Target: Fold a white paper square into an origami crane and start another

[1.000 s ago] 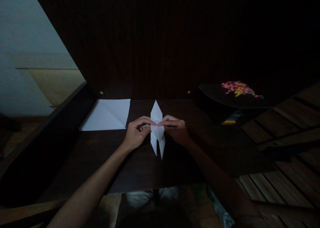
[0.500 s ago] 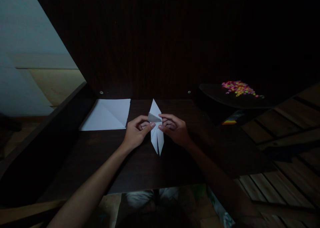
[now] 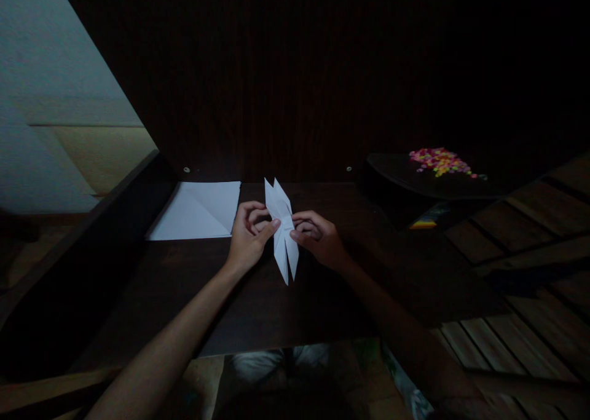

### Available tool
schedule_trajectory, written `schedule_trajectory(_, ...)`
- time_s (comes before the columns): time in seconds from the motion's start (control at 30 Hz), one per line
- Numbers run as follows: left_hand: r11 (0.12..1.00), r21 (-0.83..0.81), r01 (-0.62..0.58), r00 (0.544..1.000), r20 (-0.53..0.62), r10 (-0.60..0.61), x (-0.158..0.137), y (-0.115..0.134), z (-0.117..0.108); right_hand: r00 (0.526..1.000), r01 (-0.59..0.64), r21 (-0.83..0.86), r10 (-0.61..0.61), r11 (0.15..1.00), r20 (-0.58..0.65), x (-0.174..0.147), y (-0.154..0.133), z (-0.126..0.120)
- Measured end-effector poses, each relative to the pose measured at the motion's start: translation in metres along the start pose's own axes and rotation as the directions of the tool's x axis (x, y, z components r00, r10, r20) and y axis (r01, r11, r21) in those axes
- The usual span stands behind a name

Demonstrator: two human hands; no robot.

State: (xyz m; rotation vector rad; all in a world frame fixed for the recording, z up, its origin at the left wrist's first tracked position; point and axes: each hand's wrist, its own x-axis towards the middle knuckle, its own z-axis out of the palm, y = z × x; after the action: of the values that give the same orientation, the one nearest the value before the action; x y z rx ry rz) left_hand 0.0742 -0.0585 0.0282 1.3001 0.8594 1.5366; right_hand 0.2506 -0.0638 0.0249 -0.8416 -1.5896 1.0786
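Dark desk (image 3: 286, 321), with folded paper (image 3: 281, 210) between left hand (image 3: 249, 234) and right hand (image 3: 323, 241): long axis fore-and-aft, 2 far tips angled left, both hands pinching opposite edges near mid-length.

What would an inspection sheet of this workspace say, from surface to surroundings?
Surface: dark wood-grain desktop, dimly lit.
Job's things: folded white paper with two points at each end; left of it, stacked white paper with a diagonal crease on top.
Clutter: pile of multicoloured pieces, too small to identify, on the right-hand shelf.
Hands: left hand and right hand hold the folded white paper from either side.
Cables: nothing seen.
Surroundings: dark back panel, pale wall at left, wooden slats at right.
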Motion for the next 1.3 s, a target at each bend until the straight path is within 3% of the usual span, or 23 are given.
schedule_trajectory(0.17,0.995,0.093,0.025,0.999,0.045,-0.029,-0.003,0.000,0.001,1.000,0.026,0.021,-0.026,0.999,0.011,0.002,0.001,-0.001)
schedule_trajectory(0.37,0.977,0.207,0.043,0.996,0.067,-0.058,-0.004,0.004,0.002,0.996,0.081,-0.098,-0.084,0.992,-0.021,0.002,0.002,-0.001)
schedule_trajectory(0.57,0.976,0.186,0.115,0.983,0.117,-0.139,-0.006,0.005,0.004,0.996,0.077,-0.095,-0.081,0.993,-0.039,0.001,0.008,0.003)
schedule_trajectory(0.83,0.963,0.270,0.007,0.993,0.115,-0.040,-0.006,0.004,0.002,0.988,0.013,0.040,-0.007,0.999,-0.156,0.003,0.009,0.008)
schedule_trajectory(1.07,0.989,0.083,0.126,0.992,0.015,-0.128,-0.003,0.002,0.002,0.976,0.012,0.117,0.014,0.993,-0.217,0.006,0.009,0.010)
schedule_trajectory(1.17,0.991,0.039,0.127,0.992,0.014,-0.128,-0.002,0.002,0.001,0.983,-0.048,0.169,0.077,0.984,-0.169,0.007,0.009,0.009)
schedule_trajectory(1.3,0.990,0.007,0.142,0.989,0.024,-0.143,-0.002,0.004,0.000,0.984,-0.170,0.217,0.176,0.961,-0.012,0.009,0.008,0.006)
